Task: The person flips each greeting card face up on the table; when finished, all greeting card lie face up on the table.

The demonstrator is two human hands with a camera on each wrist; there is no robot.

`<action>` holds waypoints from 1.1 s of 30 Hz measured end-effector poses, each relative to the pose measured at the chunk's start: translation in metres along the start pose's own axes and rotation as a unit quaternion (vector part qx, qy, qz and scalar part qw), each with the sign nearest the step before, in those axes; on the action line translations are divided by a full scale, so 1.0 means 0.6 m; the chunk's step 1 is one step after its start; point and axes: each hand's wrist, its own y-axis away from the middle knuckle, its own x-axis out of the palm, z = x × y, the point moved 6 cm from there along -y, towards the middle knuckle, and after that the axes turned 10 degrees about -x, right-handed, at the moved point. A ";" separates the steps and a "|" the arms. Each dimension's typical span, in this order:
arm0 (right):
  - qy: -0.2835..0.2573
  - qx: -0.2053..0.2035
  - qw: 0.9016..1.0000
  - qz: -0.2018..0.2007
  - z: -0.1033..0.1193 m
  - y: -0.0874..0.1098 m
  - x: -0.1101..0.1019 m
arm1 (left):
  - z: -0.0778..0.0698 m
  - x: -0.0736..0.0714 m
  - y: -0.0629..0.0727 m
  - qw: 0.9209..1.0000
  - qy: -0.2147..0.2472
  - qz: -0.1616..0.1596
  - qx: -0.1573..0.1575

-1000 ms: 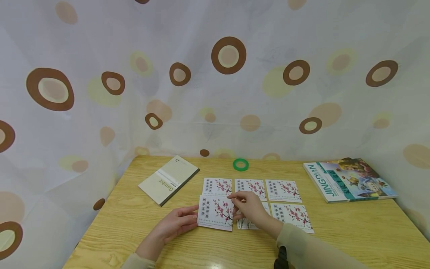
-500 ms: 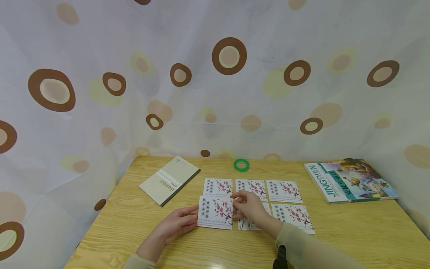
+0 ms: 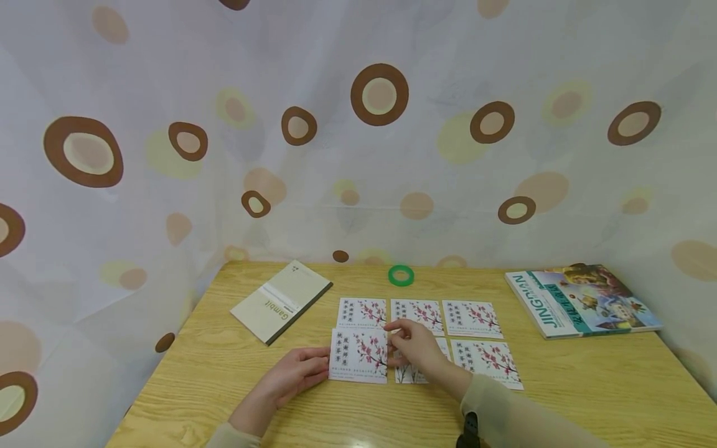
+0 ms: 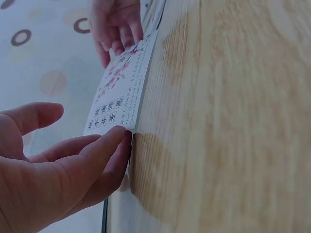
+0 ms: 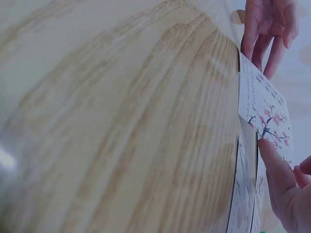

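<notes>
A square white card (image 3: 358, 354) with pink blossom and dark lettering is between my two hands, overlapping the lower part of another card (image 3: 363, 311). My left hand (image 3: 297, 376) touches its left edge with nearly straight fingertips. The left wrist view shows that hand's thumb (image 4: 46, 115) standing apart from the card (image 4: 116, 87). My right hand (image 3: 422, 351) holds the card by its upper right corner and right edge, fingers bent. In the right wrist view, one fingertip (image 5: 265, 145) meets the card's edge. Whether the card is one sheet or a thin stack, I cannot tell.
More matching cards lie in rows, including a far right one (image 3: 473, 318) and a near right one (image 3: 487, 363). A cream notebook (image 3: 282, 302) lies left, a green tape roll (image 3: 401, 275) behind, and a colourful book (image 3: 585, 302) right on the wooden table (image 3: 224, 379).
The held card has turned slightly, so its lower edge, tilted a second ago, now runs nearly level. Both hands have stayed almost in place at its sides.
</notes>
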 end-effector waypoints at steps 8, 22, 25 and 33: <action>-0.005 0.012 1.000 0.011 0.005 0.007 0.001 | 0.002 0.001 -0.003 1.000 -0.001 -0.008 0.002; 0.017 0.031 0.999 0.023 -0.002 0.000 -0.005 | -0.003 0.003 0.002 1.000 -0.011 -0.008 0.002; 0.019 0.032 0.999 0.026 -0.001 0.000 -0.004 | -0.004 0.001 0.003 1.000 -0.010 -0.013 0.002; 0.008 0.030 0.999 0.035 -0.005 0.002 -0.001 | -0.004 -0.004 0.007 1.000 -0.010 -0.015 -0.005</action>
